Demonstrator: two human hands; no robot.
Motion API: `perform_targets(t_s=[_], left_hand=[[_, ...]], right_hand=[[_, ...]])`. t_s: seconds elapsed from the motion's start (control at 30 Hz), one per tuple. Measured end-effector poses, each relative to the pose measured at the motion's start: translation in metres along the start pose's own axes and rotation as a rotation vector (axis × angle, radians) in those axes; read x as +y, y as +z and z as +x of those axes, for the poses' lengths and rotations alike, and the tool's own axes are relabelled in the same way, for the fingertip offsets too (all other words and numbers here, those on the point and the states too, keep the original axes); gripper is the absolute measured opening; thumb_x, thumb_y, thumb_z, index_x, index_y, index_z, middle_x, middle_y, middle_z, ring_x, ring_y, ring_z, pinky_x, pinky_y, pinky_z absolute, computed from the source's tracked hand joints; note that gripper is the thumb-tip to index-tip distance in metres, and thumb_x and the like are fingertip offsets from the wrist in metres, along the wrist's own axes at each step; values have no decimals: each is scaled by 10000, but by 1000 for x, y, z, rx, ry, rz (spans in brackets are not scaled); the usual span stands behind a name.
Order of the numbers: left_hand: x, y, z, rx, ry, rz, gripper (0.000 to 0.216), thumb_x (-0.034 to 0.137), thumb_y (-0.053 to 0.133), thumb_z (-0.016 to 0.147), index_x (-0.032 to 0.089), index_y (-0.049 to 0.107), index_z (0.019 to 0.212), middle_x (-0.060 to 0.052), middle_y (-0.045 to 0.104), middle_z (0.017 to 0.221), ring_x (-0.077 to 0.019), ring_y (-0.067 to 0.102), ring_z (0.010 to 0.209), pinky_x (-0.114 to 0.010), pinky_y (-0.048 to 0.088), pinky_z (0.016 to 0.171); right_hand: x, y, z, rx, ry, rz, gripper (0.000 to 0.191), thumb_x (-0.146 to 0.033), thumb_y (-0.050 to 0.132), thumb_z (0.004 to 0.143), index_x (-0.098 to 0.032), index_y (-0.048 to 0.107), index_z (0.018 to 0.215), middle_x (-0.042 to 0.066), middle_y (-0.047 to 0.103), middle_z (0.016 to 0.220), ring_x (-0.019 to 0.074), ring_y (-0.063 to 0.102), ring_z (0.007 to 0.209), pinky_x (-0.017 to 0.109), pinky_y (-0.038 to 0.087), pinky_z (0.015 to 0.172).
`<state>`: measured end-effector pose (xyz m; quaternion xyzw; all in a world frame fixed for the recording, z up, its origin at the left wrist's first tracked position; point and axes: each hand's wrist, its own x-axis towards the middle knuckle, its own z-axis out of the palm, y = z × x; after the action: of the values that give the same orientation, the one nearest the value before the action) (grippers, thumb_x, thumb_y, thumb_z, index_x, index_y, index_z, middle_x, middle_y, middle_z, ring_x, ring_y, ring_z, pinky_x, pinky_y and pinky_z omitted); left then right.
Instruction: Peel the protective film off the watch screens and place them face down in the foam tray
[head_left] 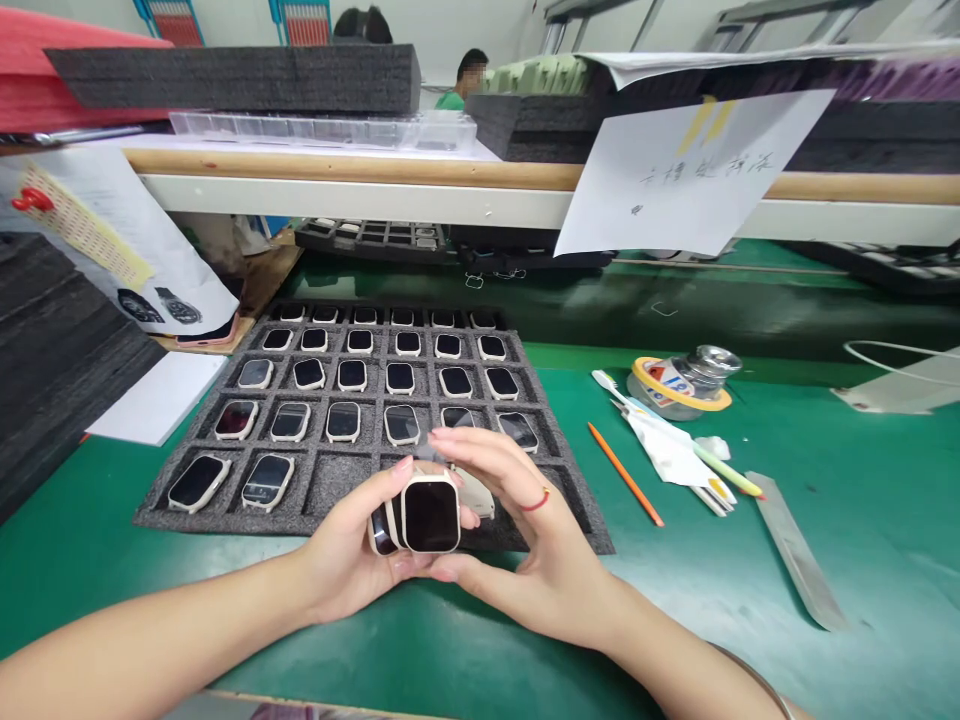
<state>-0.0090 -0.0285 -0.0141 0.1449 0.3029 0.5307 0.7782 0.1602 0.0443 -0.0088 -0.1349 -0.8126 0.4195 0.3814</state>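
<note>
My left hand point(360, 545) is closed round several smartwatch bodies held on edge together. The front smartwatch body point(430, 514) has a dark square screen and a pale cream frame and faces me. My right hand point(525, 540) curves beside this stack, its fingers apart and its thumb near the lower edge; a red ring is on one finger. By its fingertips there is a faint clear patch, perhaps film, that I cannot make out surely. Beneath both hands lies a black foam tray point(330, 480) with rows of similar watch bodies in its compartments. Another pale watch body point(474, 492) shows partly behind my right fingers.
Right of the tray are an orange stick point(625, 474), a toothbrush point(637, 400), white tissue point(664, 445), a metal-topped bottle point(705, 372) in a yellow-rimmed dish and a flat metal strip point(796, 555). A shelf point(360, 190) crosses above, with a hanging paper note point(690, 180). One person is beyond.
</note>
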Motion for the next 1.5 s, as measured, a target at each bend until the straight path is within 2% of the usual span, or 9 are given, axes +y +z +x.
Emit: perform_targets(t_s=[0.17,0.33,0.47,0.63,0.87,1.07,1.23,1.4,1.5], left_hand=[[3,3,0,-28,-16,-10,358,479,736,831,145,736,959,-89,683,821,-78,494,519,-169,353,510],[1,0,0,-20,-18,12,389,487,710,849,130,733,1003,-132,697,904,-70,481,510,-174,340,504],[1,-2,0,2,-45,4,434,498,761,798,111,745,993,-88,654,803,-77,475,525,-169,351,492],[2,0,0,30,-70,-33,453,500,808,749,111,748,974,-68,624,813,-91,511,597,-163,398,520],[1,-2,-2,37,-94,-40,460,524,811,737,139,758,984,-70,640,840,-104,540,641,-164,417,546],[0,1,-1,1,-45,-33,429,513,799,764,136,738,959,-33,579,770,-77,471,587,-151,333,495],[-3,5,0,6,53,114,397,512,799,775,141,660,806,4,517,676,-68,388,528,-168,273,460],[-4,6,-1,69,65,104,468,553,834,718,153,615,824,23,479,646,-74,384,554,-153,317,493],[-3,6,0,63,76,103,365,428,833,769,152,597,802,40,443,630,-53,332,519,-139,286,470]], right_hand=[[1,-3,0,145,45,185,550,-110,637,893,-294,477,1386,70,546,1397,225,540,1314,412,454,1144],[4,-8,1,391,-68,7,314,-4,625,888,-250,689,1072,11,739,1021,141,722,956,262,615,891],[-2,-19,-3,207,-393,-286,371,23,677,833,-181,697,1142,73,748,1026,184,720,957,299,629,847],[-7,-24,-10,-112,-412,-372,417,-26,535,933,-151,604,1324,99,717,1181,214,658,1151,377,580,990],[3,-15,-9,1,-579,-447,381,-127,524,971,-250,613,1321,27,757,1082,206,720,1017,343,630,887],[-4,-12,-3,-68,-463,-446,348,-104,675,878,-191,643,1214,56,750,1038,196,680,991,358,586,897],[-4,3,-1,-3,-174,-342,626,-427,743,861,-198,499,1390,41,639,869,186,600,774,349,543,700],[-4,7,0,61,-52,-135,275,-271,771,841,-243,646,1085,17,651,849,159,618,763,289,530,662],[1,6,3,117,17,-65,204,-279,810,800,-212,661,922,14,677,801,145,635,704,256,530,608]])
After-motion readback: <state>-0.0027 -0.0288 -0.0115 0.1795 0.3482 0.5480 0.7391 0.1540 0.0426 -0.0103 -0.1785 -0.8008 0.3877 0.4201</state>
